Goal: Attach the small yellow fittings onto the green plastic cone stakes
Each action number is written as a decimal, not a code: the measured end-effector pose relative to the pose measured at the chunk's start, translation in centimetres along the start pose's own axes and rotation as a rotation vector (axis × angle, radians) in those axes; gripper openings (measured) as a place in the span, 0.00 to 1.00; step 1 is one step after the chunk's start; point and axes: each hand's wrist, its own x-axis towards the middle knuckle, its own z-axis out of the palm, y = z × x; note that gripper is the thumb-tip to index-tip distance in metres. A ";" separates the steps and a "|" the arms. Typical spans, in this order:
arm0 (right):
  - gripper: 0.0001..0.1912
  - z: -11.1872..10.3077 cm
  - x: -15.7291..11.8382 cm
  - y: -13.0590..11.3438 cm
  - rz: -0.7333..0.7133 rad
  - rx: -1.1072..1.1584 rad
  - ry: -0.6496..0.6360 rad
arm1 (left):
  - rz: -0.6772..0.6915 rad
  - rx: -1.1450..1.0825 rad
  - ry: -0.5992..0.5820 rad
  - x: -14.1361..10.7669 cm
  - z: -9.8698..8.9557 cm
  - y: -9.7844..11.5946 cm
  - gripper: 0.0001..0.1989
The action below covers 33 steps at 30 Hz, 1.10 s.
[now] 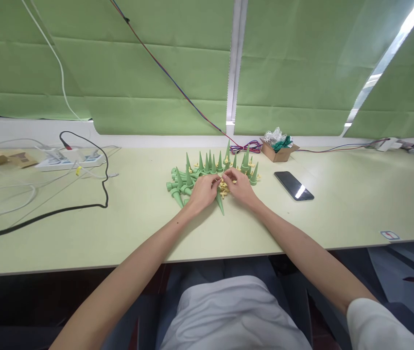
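On the table's middle, small yellow parts and light green spikes under two close hands

On the pale table point(137, 228), straight ahead of the person, a crowd of green spikes point(188, 178) spreads around a small pile of yellow pieces point(224, 187). Toward the back many spikes stand on their broad ends, tips up; at the left several lie on their sides, and one near spike point(220, 204) points toward the table's front edge.

The left hand point(204, 190) and the right hand point(242, 186) meet over the yellow pile, fingertips bent inward and nearly touching. They seem to pinch something small, but the fingers hide it, so whether either grips a piece is impossible to say.

Both kinds look like moulded plastic: likely light, stiff and fairly smooth. A spike should be easiest to take by its thick collar, since the taper narrows to a point and would probably let fingers slide off. Standing ones look easy to topple, and lying ones may roll. The yellow pieces, small with thin projecting arms, call for a fingertip pinch at the body; the arms could snap under a hard twist. Packed so closely, neighbours may get nudged.
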 end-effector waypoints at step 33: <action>0.11 -0.2 0.1 0.3 0.060 -0.038 0.068 | -0.028 0.009 -0.114 -0.1 0.4 -0.2 0.10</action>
